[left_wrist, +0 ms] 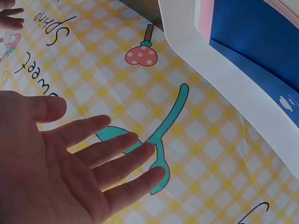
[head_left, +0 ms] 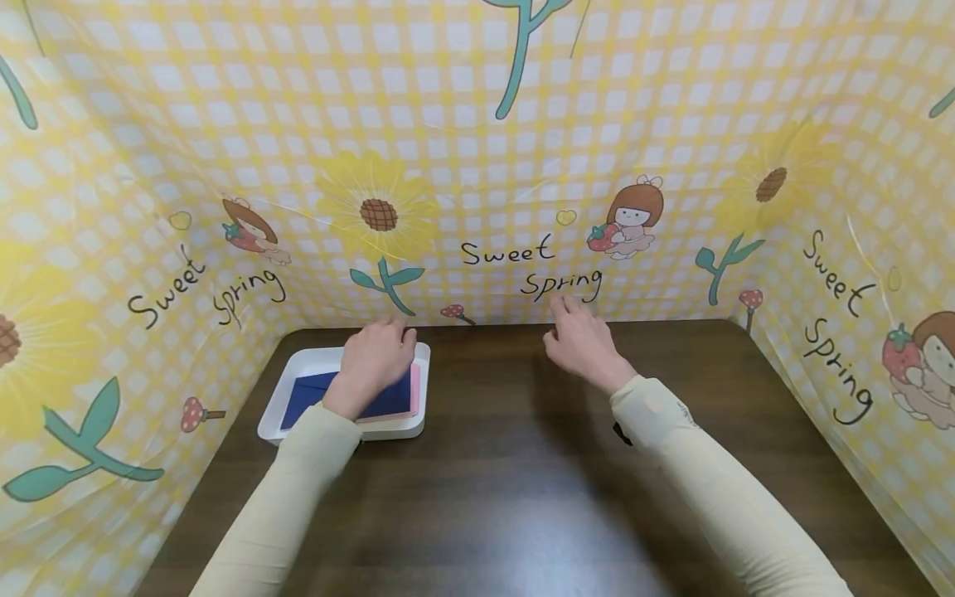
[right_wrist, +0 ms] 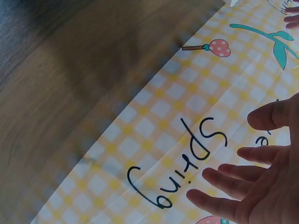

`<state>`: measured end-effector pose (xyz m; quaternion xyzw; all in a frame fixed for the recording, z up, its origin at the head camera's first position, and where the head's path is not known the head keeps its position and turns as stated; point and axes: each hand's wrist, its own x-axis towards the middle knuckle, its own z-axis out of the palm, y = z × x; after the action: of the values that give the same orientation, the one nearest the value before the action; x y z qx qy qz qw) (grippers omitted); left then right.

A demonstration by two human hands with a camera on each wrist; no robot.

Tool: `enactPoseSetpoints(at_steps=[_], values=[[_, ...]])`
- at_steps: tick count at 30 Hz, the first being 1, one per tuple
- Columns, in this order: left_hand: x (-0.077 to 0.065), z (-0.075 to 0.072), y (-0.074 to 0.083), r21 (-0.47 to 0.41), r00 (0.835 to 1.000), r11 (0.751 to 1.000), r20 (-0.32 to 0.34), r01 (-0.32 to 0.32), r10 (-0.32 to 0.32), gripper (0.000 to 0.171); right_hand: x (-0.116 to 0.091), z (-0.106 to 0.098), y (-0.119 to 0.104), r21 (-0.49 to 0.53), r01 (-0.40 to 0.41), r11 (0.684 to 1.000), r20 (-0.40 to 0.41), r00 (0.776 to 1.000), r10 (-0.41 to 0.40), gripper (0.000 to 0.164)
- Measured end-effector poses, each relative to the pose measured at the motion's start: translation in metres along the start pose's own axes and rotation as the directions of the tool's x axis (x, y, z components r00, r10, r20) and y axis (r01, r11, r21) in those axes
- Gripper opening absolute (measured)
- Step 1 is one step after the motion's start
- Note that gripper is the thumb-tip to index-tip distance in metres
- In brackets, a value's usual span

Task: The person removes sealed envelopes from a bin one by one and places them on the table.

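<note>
A shallow white tray [head_left: 406, 427] stands at the far left of the table. Lying flat in it is a dark blue, envelope-like piece [head_left: 302, 396], with pink sheets or cards [head_left: 414, 391] showing at its edge. In the left wrist view the blue piece [left_wrist: 254, 39] has a small white print. My left hand [head_left: 375, 358] hovers over the tray, fingers loosely spread and holding nothing. To the right, my right hand [head_left: 584, 342] is held above the table's far edge, its fingers relaxed with nothing in them.
The dark brown wooden table [head_left: 477, 497] reaches back to a yellow checked cloth [head_left: 477, 166], printed with flowers and lettering, which hangs along the back and both sides.
</note>
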<state>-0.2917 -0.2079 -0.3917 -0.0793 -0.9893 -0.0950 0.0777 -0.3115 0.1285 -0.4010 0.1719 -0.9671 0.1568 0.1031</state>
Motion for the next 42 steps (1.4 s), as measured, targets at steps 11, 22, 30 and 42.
enactPoseSetpoints(at_steps=[11, 22, 30, 42], values=[[-0.007, -0.008, -0.016, -0.059, 0.998, 0.996, 0.016, 0.067, -0.066, 0.047, -0.001, 0.005, -0.020, 0.122, -0.030, 0.992, 0.059, 0.998, 0.023, 0.060], [-0.013, -0.015, -0.037, -0.072, 0.990, 0.988, 0.056, 0.134, -0.131, 0.049, 0.001, 0.016, -0.041, 0.173, -0.007, 0.985, 0.060, 0.998, -0.004, 0.056], [-0.016, -0.025, -0.051, -0.074, 0.987, 0.986, 0.067, 0.150, -0.145, 0.047, 0.007, 0.022, -0.056, 0.222, -0.003, 0.975, 0.070, 0.997, -0.013, 0.056], [-0.023, -0.032, -0.070, -0.070, 0.957, 0.967, 0.180, 0.245, -0.229, 0.055, 0.010, 0.032, -0.091, 0.324, 0.029, 0.946, 0.102, 0.993, -0.065, 0.054]])
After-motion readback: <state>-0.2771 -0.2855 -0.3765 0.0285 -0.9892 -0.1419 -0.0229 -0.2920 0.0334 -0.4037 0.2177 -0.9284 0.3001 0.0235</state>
